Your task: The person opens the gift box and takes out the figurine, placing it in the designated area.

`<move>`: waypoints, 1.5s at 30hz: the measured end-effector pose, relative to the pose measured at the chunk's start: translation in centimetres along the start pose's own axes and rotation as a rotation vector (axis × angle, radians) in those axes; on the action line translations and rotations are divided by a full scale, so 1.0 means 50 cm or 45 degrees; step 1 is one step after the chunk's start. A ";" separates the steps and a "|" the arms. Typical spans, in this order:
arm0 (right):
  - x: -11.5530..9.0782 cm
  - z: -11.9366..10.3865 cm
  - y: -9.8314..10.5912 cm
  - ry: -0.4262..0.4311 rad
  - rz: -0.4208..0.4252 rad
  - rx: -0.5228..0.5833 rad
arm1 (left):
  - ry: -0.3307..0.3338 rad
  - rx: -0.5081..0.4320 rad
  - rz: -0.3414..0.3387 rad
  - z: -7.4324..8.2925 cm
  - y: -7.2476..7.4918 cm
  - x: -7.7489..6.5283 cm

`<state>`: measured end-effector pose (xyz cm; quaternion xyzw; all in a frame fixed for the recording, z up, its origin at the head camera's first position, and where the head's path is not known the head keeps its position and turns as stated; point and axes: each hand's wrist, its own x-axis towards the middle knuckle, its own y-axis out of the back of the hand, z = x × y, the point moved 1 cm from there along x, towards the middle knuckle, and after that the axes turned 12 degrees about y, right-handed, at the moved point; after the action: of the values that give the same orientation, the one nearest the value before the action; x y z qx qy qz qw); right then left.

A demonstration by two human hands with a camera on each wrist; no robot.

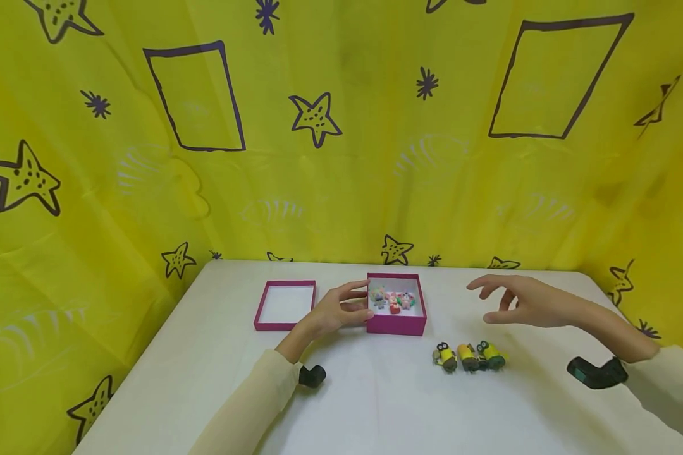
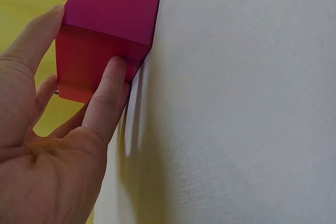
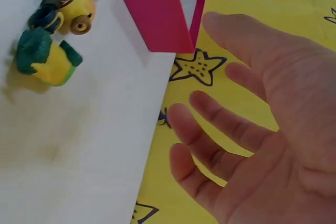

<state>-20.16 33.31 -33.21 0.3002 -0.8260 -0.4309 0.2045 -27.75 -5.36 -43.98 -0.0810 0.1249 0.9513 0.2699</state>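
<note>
My left hand (image 1: 332,309) rests its fingertips against the left side of a magenta box (image 1: 396,325). In the left wrist view, fairly straight fingers (image 2: 107,93) touch the box's side wall (image 2: 79,72). The box stands uncovered on the table, and several small pastel and pink figurines (image 1: 394,302) lie on its white floor. My right hand (image 1: 526,302) hovers to the right of the box, fingers loosely bent and apart, with nothing in them. Below it, a row of yellow goggle-eyed figurines (image 1: 468,357) lies on the table; one has green parts (image 3: 50,59).
A shallow magenta-rimmed lid (image 1: 285,327) with a white inside lies left of the box. Everything is on a white table (image 1: 341,392). Behind the table hangs a yellow curtain (image 1: 353,183) with star drawings.
</note>
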 end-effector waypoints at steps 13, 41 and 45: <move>0.063 -0.042 0.005 0.115 0.265 -0.201 | 0.010 0.008 0.012 0.003 -0.002 -0.003; 0.159 -0.052 -0.043 0.202 0.303 -0.136 | 0.018 0.001 0.017 -0.002 -0.002 -0.002; 0.175 -0.048 -0.053 0.184 0.286 -0.108 | 0.017 -0.004 0.020 -0.001 -0.002 -0.003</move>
<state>-24.31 24.82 -33.44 0.2272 -0.8186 -0.4172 0.3228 -27.57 -5.36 -44.00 -0.0869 0.1258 0.9531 0.2613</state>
